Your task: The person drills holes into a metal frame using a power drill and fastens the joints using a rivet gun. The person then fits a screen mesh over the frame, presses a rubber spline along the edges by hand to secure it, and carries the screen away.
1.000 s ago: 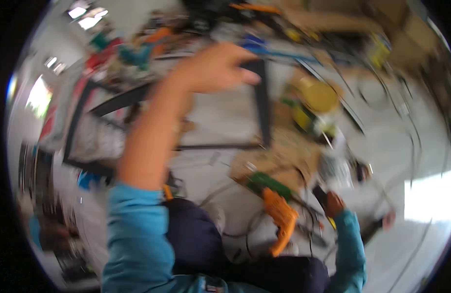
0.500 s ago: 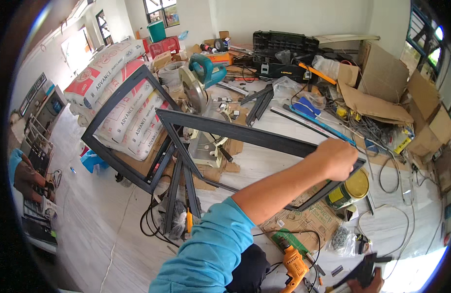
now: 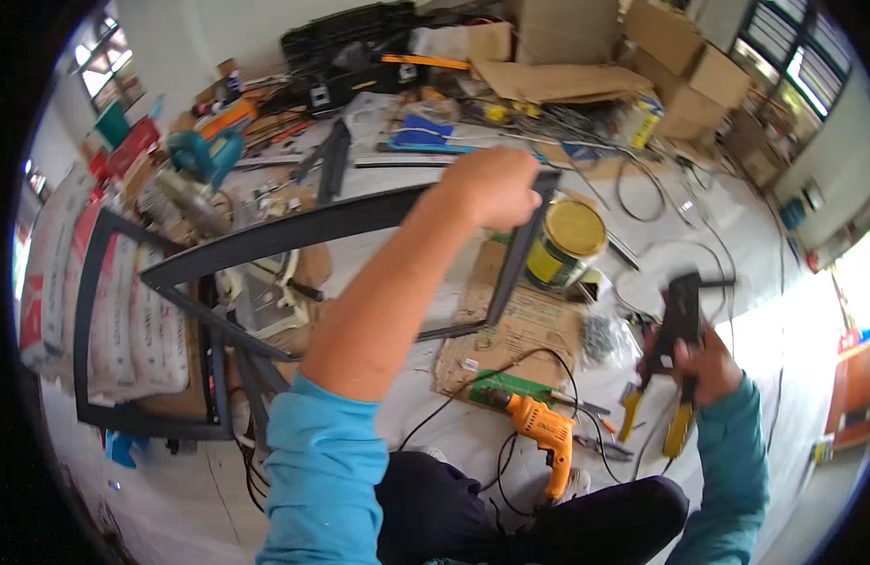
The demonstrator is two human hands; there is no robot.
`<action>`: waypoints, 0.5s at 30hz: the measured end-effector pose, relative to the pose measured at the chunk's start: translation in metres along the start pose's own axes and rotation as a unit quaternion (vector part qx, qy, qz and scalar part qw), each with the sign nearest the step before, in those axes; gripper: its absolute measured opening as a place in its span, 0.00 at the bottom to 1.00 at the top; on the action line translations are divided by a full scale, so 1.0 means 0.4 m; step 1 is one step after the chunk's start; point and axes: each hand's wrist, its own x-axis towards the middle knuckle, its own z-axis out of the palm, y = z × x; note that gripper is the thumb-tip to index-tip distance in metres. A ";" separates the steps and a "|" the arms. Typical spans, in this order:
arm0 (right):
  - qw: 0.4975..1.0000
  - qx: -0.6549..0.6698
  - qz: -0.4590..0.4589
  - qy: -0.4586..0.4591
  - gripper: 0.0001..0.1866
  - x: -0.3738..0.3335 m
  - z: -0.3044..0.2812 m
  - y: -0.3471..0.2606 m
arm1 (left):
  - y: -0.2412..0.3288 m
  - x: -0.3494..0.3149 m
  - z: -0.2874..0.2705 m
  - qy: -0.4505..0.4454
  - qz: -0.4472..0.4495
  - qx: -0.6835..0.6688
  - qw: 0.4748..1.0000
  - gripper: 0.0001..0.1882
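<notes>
My left hand (image 3: 496, 188) is closed around the top bar of a dark grey rectangular window frame (image 3: 293, 231), near its far right corner, and holds it up at a slant. In my right hand (image 3: 713, 369) is a black hand riveter (image 3: 678, 325), its two yellow-gripped handles hanging down, partly hidden by my fingers. A second dark frame (image 3: 88, 330) leans on the left, overlapped by the first. An orange power drill (image 3: 544, 428) lies on the floor between my knees, beside pliers (image 3: 604, 448).
A yellow-lidded can (image 3: 574, 231) and a bag of small metal pieces (image 3: 606, 341) stand by a flat cardboard sheet (image 3: 510, 320). Behind the frames is a teal mitre saw (image 3: 204, 155). Stacked sacks (image 3: 53, 273) fill the left. Cables (image 3: 642, 202) trail across the floor at right.
The view has swung to the right and down. My right hand has risen with the riveter from the lower edge. My left hand still grips the frame.
</notes>
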 end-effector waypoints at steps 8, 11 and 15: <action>0.907 0.254 -0.216 -0.257 0.49 0.138 0.026 -0.159 | 0.030 0.011 -0.027 0.027 0.074 0.005 0.997 0.19; 0.852 0.382 -0.218 -0.284 0.47 0.140 0.061 0.052 | 0.041 0.003 -0.043 -0.043 0.055 0.043 0.997 0.22; 0.854 0.378 -0.256 -0.248 0.36 0.138 0.073 0.076 | 0.046 -0.025 -0.075 -0.060 0.061 0.057 0.995 0.24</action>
